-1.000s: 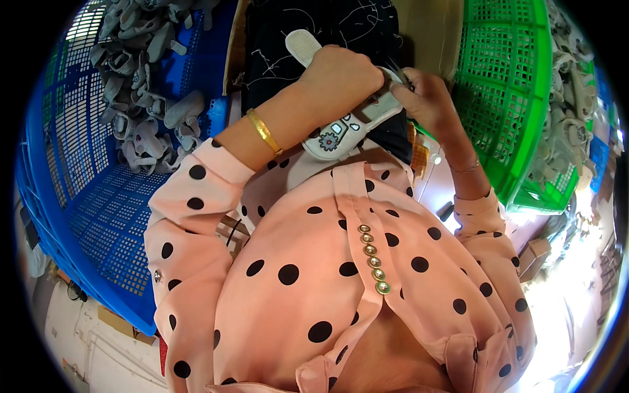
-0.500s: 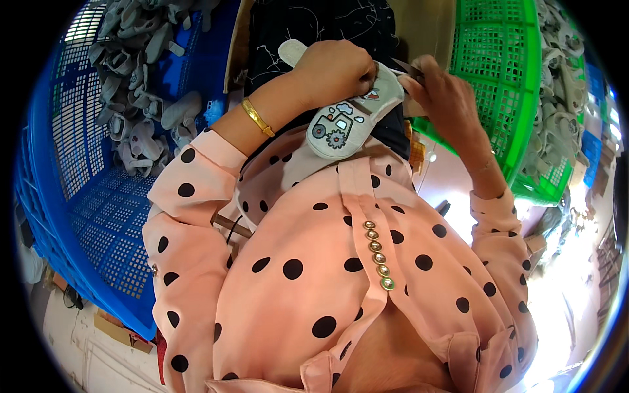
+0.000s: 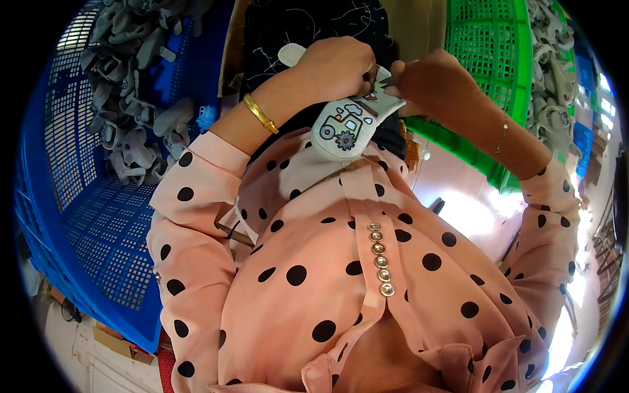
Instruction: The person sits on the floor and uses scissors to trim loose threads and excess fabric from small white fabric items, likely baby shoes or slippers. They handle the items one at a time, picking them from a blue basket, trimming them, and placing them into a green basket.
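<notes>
Well, from here I see one pale shoe piece [image 3: 341, 131] above the lap, just far of the shirt [image 3: 295, 249], its picture side up, perhaps so the sitter can watch the surface. The left hand [image 3: 339, 64] is curled, pinching its far part, seemingly to steady it. The right hand [image 3: 434, 80] has its fingers pressed together on one dark pointed tool [image 3: 386, 83], its tip beside that far part; whether they touch, I cannot tell. One pale tab [image 3: 291, 54] pokes out left of the left hand. One blue crate [image 3: 108, 219] stands left, one green crate [image 3: 485, 39] right, presumably for easy reach; both hold grey pieces [image 3: 137, 154], too many to count. Six buttons [image 3: 381, 262] line the shirt.
</notes>
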`<move>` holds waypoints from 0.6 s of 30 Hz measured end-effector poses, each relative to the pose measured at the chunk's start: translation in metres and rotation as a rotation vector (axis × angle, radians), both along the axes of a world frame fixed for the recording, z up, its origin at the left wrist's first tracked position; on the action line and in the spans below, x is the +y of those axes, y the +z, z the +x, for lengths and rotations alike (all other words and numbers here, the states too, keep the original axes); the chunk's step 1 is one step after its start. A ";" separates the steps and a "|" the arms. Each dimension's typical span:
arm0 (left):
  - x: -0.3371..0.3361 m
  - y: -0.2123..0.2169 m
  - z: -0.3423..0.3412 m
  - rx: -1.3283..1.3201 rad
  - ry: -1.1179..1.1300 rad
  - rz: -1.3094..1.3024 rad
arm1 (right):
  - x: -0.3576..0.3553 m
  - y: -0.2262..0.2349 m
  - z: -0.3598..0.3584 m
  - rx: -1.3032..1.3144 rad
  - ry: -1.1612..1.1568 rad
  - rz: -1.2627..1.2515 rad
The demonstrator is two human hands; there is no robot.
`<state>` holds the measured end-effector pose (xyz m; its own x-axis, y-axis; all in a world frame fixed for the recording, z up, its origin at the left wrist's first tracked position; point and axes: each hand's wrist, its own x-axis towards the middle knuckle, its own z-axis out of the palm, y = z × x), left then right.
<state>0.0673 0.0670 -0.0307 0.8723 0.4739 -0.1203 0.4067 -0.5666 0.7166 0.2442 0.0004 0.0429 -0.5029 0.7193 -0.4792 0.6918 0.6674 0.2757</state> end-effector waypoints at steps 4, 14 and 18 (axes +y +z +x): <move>0.003 0.002 0.003 0.043 0.009 -0.033 | 0.005 -0.004 -0.003 -0.131 0.035 -0.067; 0.004 0.005 0.008 0.034 -0.011 -0.070 | 0.003 -0.016 -0.007 -0.255 0.100 -0.133; 0.006 0.004 0.009 0.039 -0.024 -0.068 | 0.000 -0.018 -0.013 -0.279 0.048 -0.103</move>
